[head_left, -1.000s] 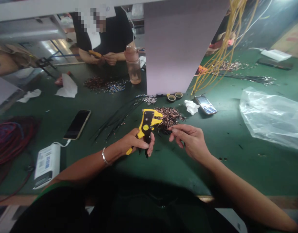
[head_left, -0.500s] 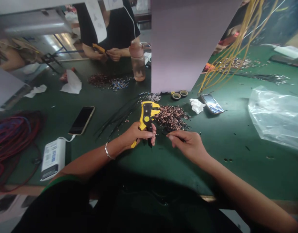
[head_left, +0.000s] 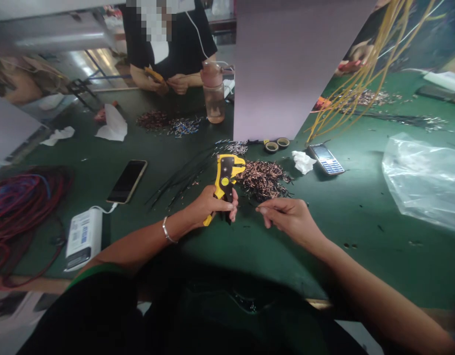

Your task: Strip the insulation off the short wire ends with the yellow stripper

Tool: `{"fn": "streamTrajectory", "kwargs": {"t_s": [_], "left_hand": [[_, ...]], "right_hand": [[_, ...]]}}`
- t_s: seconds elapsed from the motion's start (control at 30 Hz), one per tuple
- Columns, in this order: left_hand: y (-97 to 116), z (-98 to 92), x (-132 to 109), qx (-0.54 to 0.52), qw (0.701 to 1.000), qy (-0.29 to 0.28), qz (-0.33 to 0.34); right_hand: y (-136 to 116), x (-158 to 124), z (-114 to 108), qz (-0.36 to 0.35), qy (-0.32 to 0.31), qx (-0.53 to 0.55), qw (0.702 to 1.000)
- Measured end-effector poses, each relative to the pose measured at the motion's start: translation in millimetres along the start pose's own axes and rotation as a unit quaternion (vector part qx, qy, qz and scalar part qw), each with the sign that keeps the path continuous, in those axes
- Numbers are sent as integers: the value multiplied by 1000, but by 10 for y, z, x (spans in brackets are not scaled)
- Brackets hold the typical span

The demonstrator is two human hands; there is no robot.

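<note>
My left hand [head_left: 214,206] is wrapped round the handles of a yellow and black wire stripper [head_left: 225,180], its jaws pointing up and to the right. Close by, my right hand [head_left: 288,217] is closed in a pinch, with what looks like the dark end of a short black wire [head_left: 257,207] at its fingertips; most of it is hidden. Just beyond both hands lies a heap of short black wires with bare copper ends [head_left: 266,178]. Long black wires [head_left: 183,180] stretch over the green table to the left of the stripper, with silvery ends at the back.
A phone [head_left: 127,181] is cabled to a white power bank [head_left: 84,236] at left, near coiled red wires [head_left: 23,212]. Tape rolls [head_left: 272,146], crumpled tissue [head_left: 303,162], a keypad phone [head_left: 326,159] and a plastic bag [head_left: 423,180] lie right. A bottle [head_left: 214,98] stands before a co-worker [head_left: 175,59].
The whole view has shifted slightly. My left hand keeps the wire stripper in the same hold, and my right hand stays pinched beside it with hardly any movement.
</note>
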State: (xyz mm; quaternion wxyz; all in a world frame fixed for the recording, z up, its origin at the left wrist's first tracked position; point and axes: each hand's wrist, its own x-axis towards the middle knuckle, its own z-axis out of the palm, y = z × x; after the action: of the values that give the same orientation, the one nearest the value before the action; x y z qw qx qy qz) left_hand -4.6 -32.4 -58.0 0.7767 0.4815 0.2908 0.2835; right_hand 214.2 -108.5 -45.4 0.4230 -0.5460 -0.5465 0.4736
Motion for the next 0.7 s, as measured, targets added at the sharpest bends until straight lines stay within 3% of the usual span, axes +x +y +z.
{"fn": "streamTrajectory", "kwargs": {"t_s": [0.17,0.43,0.7], "left_hand": [[49,-19,-10,-4,999,-34,-9],[25,-76,-17,-54,985,-157,-43],[23,-134,6,-87,964,-229,-103]], "right_hand": [[-11,15,-53,31,79,55,995],[24,6,-50,-22,179,-72,981],[54,-3,-66,-97,141,-152,974]]}}
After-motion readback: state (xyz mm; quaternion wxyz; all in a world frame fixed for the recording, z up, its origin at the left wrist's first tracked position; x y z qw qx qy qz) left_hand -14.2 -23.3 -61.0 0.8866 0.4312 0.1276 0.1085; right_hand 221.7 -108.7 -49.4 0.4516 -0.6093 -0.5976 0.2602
